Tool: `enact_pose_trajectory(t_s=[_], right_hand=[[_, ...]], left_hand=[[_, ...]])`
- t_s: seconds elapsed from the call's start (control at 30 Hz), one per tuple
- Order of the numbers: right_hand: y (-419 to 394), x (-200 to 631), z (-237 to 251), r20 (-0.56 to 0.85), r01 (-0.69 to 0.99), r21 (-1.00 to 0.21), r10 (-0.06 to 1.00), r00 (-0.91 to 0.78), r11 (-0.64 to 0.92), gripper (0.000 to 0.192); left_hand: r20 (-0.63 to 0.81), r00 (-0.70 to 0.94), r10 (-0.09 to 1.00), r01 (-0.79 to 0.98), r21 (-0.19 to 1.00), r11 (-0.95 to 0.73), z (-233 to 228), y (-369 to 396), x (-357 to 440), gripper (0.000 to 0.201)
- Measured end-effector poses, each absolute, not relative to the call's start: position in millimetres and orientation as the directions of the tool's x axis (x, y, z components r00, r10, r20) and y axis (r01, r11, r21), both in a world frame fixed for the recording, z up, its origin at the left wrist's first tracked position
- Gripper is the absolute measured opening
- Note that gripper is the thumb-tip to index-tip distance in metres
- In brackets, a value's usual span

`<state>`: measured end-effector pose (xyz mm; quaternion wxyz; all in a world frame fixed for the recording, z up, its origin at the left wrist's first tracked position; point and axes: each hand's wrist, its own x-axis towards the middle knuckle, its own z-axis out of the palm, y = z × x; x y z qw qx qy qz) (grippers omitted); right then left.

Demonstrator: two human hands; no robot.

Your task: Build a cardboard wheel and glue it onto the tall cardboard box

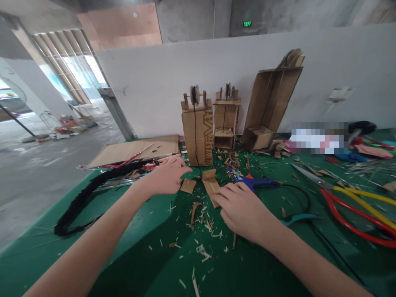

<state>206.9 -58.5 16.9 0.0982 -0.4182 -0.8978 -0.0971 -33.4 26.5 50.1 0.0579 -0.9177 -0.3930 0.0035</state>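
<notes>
My left hand (pixel 168 175) is open above the green table, its fingers reaching forward beside a small square of cardboard (pixel 187 186). Nothing shows in its grasp. My right hand (pixel 243 208) has its fingers closed at the near end of a folded cardboard strip (pixel 210 186); the thumb side is partly hidden. Just beyond both hands stands an upright cardboard box (pixel 189 132) with a spool (pixel 194 95) on top, and a dark cord (pixel 195 144) hangs down its front. Close to my right hand lies a blue glue gun (pixel 256 182).
Behind stand a smaller cardboard box with a spool (pixel 227 108) and a tall open cardboard structure (pixel 262 99). Large scissors (pixel 332 187) and teal-handled pliers (pixel 301 218) lie right. A black fuzzy strip (pixel 82 196) curves at left, near a flat cardboard sheet (pixel 139 149). Scraps litter the table.
</notes>
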Motion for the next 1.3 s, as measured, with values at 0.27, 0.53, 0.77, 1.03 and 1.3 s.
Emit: enact_pose_trajectory(t_s=[0.27,0.53,0.77,1.03,1.3], right_hand=[[-58.1,207.1,15.2,0.233,0.772,0.106,0.739,-0.632,0.627,0.020],[-58.1,206.5,15.4,0.205,0.765,0.089,0.740,-0.641,0.638,0.014],[-58.5,205.8,16.9,0.185,0.764,0.084,0.744,-0.643,0.640,0.015],[-59.2,205.9,16.2,0.198,0.761,0.094,0.737,-0.646,0.642,0.013],[-58.0,205.6,16.0,0.222,0.757,0.096,0.727,-0.650,0.647,0.012]], left_hand=[[0.020,0.676,0.736,0.727,-0.176,-0.663,54.9,32.5,-37.4,0.032],[0.070,0.623,0.779,0.783,-0.061,-0.620,59.7,35.3,-39.1,0.024],[0.086,0.587,0.805,0.809,-0.007,-0.588,52.2,40.4,-41.5,0.022],[0.055,0.577,0.815,0.807,0.120,-0.579,60.1,34.3,-37.4,0.016],[0.078,0.636,0.767,0.751,0.167,-0.639,66.0,25.9,-27.9,0.019]])
